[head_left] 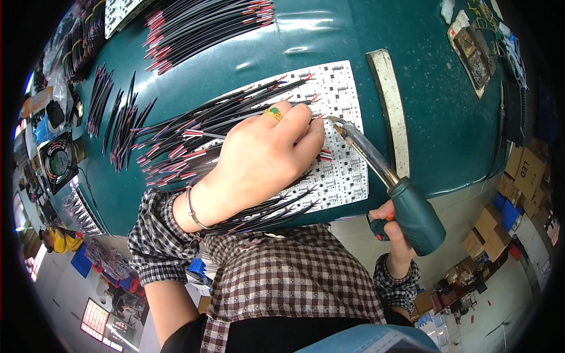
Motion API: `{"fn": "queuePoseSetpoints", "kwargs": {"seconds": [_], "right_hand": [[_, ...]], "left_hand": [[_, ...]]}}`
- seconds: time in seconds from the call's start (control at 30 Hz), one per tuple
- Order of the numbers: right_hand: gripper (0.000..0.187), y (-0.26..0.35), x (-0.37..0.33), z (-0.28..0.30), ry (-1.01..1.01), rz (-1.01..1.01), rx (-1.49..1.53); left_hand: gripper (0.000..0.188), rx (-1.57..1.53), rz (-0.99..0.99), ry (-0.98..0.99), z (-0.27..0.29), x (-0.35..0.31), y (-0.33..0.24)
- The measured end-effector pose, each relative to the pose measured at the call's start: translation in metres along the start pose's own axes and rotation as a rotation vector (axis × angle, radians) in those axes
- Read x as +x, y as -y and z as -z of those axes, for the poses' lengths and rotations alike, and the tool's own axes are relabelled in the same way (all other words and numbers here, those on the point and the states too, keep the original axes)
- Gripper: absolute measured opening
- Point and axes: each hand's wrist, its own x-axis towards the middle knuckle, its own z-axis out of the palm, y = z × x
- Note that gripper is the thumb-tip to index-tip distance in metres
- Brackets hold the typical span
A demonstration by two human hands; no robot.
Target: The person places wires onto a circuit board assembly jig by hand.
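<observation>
My left hand [268, 153] is closed over a white circuit board panel [347, 170], its fingers pinching a thin black-sleeved wire whose bared red end shows at the fingertips. My right hand [399, 238] grips a soldering iron [418, 217] with a thick dark green handle. The iron's tip points at the wire end by my left fingertips; whether they touch I cannot tell. Many black wires [194, 153] with red and white ends lie across the panel and beneath my left hand, which hides part of them.
A pale strip [391, 112] lies right of the panel on the green table mat [447, 147]. A big wire bundle [212, 29] sits at the back, smaller bundles [120, 123] at left. A small fan [57, 162] stands at the left edge, a dirty tray [472, 53] at far right.
</observation>
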Motion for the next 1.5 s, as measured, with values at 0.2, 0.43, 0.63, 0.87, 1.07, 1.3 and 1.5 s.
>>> {"fn": "queuePoseSetpoints", "kwargs": {"seconds": [0.2,0.43,0.63,0.87,1.07,1.3,1.5], "right_hand": [[0.06,0.0,0.0,-0.001,0.0,-0.007,-0.003],[0.061,-0.004,-0.002,-0.002,-0.014,0.001,0.0],[0.059,-0.007,-0.004,0.0,-0.009,0.026,-0.094],[0.055,0.001,0.001,0.004,0.062,0.11,-0.154],[0.062,0.012,0.001,-0.008,-0.046,-0.032,0.076],[0.069,0.023,0.006,-0.02,-0.103,-0.042,0.006],[0.06,0.01,-0.003,-0.006,-0.061,-0.046,0.045]], "left_hand": [[0.022,-0.004,-0.008,-0.022,-0.001,0.0,0.002],[0.018,0.064,-0.009,-0.025,-0.001,0.0,-0.003],[0.017,0.085,-0.009,-0.027,-0.001,0.001,-0.004],[0.015,0.074,-0.003,-0.03,-0.002,0.0,-0.004],[0.016,0.046,0.004,-0.028,-0.001,0.0,-0.003],[0.031,-0.491,0.089,0.026,-0.004,0.002,0.028],[0.033,-0.276,-0.019,0.057,-0.004,-0.005,0.015]]}}
